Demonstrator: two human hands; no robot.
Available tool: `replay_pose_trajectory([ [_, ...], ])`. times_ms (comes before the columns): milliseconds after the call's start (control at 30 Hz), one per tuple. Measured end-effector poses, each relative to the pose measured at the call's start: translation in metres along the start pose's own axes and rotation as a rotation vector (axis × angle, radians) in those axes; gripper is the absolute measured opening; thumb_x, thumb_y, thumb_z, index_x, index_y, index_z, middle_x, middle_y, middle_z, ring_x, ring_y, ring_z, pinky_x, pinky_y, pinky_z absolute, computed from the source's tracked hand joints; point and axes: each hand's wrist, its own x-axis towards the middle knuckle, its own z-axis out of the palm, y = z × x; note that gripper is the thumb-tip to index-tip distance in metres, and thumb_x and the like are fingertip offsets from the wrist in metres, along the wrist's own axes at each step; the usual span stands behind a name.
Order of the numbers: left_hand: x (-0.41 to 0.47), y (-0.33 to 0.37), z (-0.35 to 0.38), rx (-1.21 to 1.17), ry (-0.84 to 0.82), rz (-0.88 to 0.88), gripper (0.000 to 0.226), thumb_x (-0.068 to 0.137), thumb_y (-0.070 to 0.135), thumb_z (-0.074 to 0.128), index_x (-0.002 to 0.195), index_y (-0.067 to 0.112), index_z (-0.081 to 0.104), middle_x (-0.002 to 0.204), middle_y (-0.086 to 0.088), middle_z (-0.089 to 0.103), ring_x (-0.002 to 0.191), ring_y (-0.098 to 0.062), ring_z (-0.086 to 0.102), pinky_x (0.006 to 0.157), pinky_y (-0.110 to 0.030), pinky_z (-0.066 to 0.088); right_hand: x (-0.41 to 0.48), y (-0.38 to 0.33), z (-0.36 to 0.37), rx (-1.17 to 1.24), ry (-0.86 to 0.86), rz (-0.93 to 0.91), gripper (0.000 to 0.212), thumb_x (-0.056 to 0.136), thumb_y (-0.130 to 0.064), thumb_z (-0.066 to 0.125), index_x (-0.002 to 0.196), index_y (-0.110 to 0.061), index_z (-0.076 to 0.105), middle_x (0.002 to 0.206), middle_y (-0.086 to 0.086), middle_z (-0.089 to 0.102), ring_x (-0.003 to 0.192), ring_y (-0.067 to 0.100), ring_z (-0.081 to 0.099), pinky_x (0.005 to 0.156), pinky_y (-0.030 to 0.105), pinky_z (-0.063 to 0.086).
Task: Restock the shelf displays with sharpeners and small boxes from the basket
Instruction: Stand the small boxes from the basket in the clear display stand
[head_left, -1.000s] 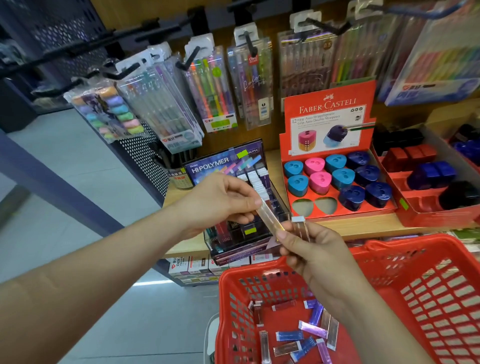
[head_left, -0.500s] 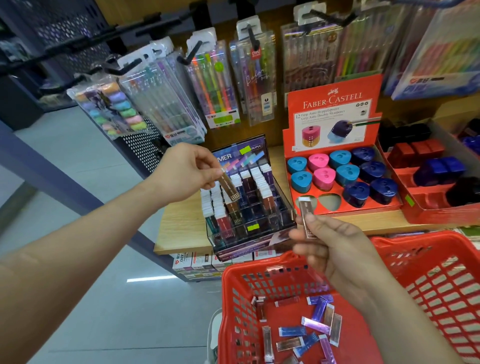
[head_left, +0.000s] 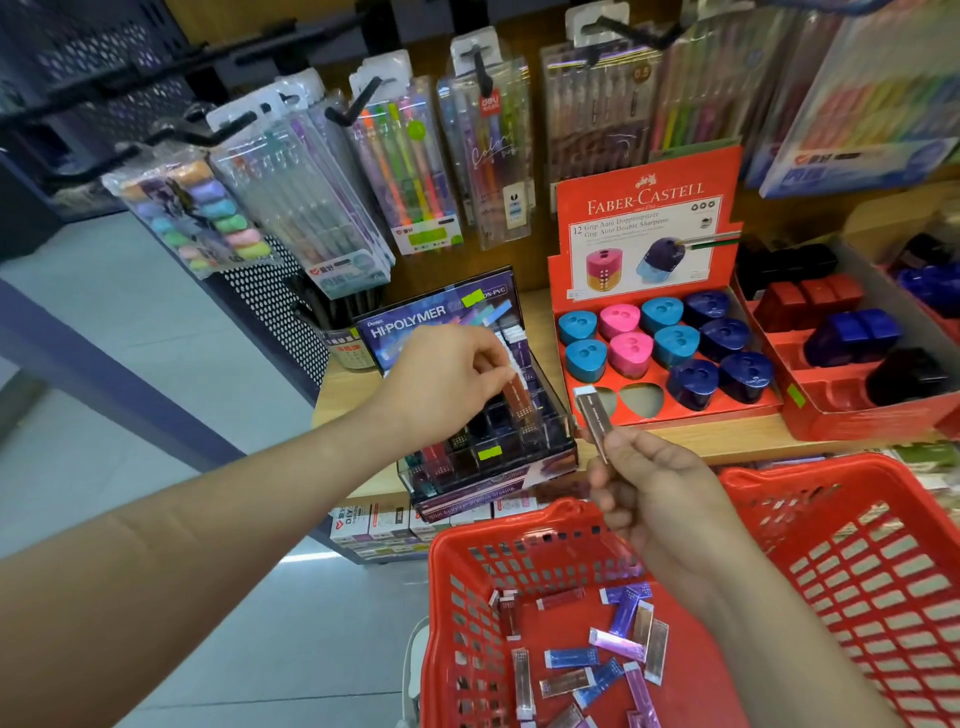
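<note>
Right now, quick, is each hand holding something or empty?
Left hand: closed, pinching a reddish-brown small box over the clear display case.
Right hand: closed, holding a dark small box with a white end.

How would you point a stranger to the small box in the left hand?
Start at the red Faber-Castell display; left of it stands the dark Hi-Polymer case. Above that case the left hand pinches a small box, reddish-brown, unlike the grey box in the right hand.

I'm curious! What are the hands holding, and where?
Left hand pinches a brown box by its upper end; right hand pinches a grey box by its lower end.
</note>
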Motion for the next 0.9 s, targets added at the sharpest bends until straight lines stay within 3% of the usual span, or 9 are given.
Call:
replay_pose_trajectory([
  [167, 0.0, 0.001, 0.01, 0.146, 0.011, 0.108, 0.015, 0.09, 0.029, 0.065, 0.092, 0.016, 0.072, 0.083, 0.003, 0.07, 0.075, -0.009, 0.062, 0.077, -0.027, 0.051, -0.003, -0.001, -0.001, 0.022, 0.01, -0.033, 0.011, 0.095, -0.019, 0.056, 0.088, -0.013, 0.063, 0.069, 0.006, 0.071, 0.05, 0.011, 0.064, 0.04, 0.016, 0.037],
  [267, 0.001, -0.001, 0.017, 0.293, -0.015, 0.22, 0.018, 0.092, 0.031, 0.061, 0.093, 0.016, 0.069, 0.087, 0.001, 0.067, 0.081, -0.016, 0.061, 0.076, -0.033, 0.05, -0.003, -0.002, -0.002, 0.031, 0.021, -0.034, 0.011, 0.09, -0.023, 0.06, 0.087, -0.014, 0.064, 0.074, 0.008, 0.074, 0.053, 0.012, 0.067, 0.04, 0.015, 0.038],
  [400, 0.003, 0.0, 0.019, 0.415, -0.051, 0.227, 0.015, 0.092, 0.033, 0.06, 0.091, 0.018, 0.062, 0.087, 0.003, 0.062, 0.083, -0.017, 0.059, 0.071, -0.032, 0.047, -0.004, -0.002, -0.001, 0.023, 0.018, -0.037, 0.012, 0.089, -0.024, 0.062, 0.086, -0.013, 0.064, 0.075, 0.009, 0.074, 0.052, 0.011, 0.066, 0.041, 0.016, 0.039],
  [467, 0.004, 0.005, 0.015, 0.266, -0.046, 0.129, 0.012, 0.09, 0.032, 0.063, 0.088, 0.02, 0.065, 0.08, 0.006, 0.062, 0.075, -0.011, 0.059, 0.07, -0.028, 0.049, -0.003, -0.002, -0.001, 0.013, 0.016, -0.043, 0.011, 0.09, -0.023, 0.062, 0.086, -0.013, 0.064, 0.072, 0.008, 0.073, 0.051, 0.01, 0.063, 0.042, 0.016, 0.038],
  [533, 0.005, 0.014, 0.005, -0.144, -0.098, -0.086, 0.015, 0.091, 0.029, 0.063, 0.086, 0.016, 0.069, 0.073, 0.004, 0.066, 0.064, -0.007, 0.06, 0.062, -0.022, 0.051, -0.002, -0.001, -0.001, -0.001, 0.006, -0.053, 0.011, 0.09, -0.022, 0.062, 0.086, -0.012, 0.064, 0.07, 0.008, 0.072, 0.051, 0.01, 0.062, 0.044, 0.016, 0.039],
  [600, 0.004, 0.024, -0.005, -0.567, -0.276, -0.279, 0.02, 0.092, 0.026, 0.062, 0.088, 0.009, 0.071, 0.073, -0.006, 0.069, 0.059, -0.01, 0.061, 0.056, -0.019, 0.052, -0.002, -0.001, -0.001, -0.018, -0.004, -0.062, 0.009, 0.09, -0.02, 0.062, 0.087, -0.012, 0.064, 0.07, 0.008, 0.072, 0.052, 0.011, 0.062, 0.044, 0.017, 0.04],
  [633, 0.003, 0.027, -0.008, -0.661, -0.349, -0.304, 0.02, 0.091, 0.025, 0.062, 0.089, 0.007, 0.071, 0.074, -0.009, 0.069, 0.059, -0.011, 0.062, 0.056, -0.018, 0.053, -0.002, -0.001, -0.001, -0.025, -0.011, -0.069, 0.008, 0.09, -0.019, 0.062, 0.088, -0.011, 0.064, 0.07, 0.009, 0.072, 0.053, 0.012, 0.063, 0.045, 0.017, 0.04],
  [733, -0.003, 0.031, -0.007, -0.711, -0.395, -0.264, 0.01, 0.085, 0.015, 0.069, 0.087, 0.006, 0.072, 0.073, -0.011, 0.07, 0.06, -0.012, 0.063, 0.057, -0.017, 0.054, -0.003, -0.001, 0.001, -0.05, -0.042, -0.097, 0.007, 0.091, -0.018, 0.062, 0.091, -0.011, 0.065, 0.07, 0.008, 0.073, 0.054, 0.012, 0.063, 0.046, 0.018, 0.041],
  [900, 0.006, 0.023, -0.021, -0.577, -0.146, -0.243, 0.005, 0.083, 0.011, 0.071, 0.087, 0.008, 0.073, 0.075, -0.012, 0.073, 0.067, -0.019, 0.069, 0.063, -0.022, 0.058, 0.0, 0.0, 0.001, -0.091, 0.033, -0.127, 0.012, 0.096, -0.016, 0.057, 0.101, -0.015, 0.068, 0.084, 0.006, 0.074, 0.065, 0.013, 0.065, 0.05, 0.019, 0.045],
])
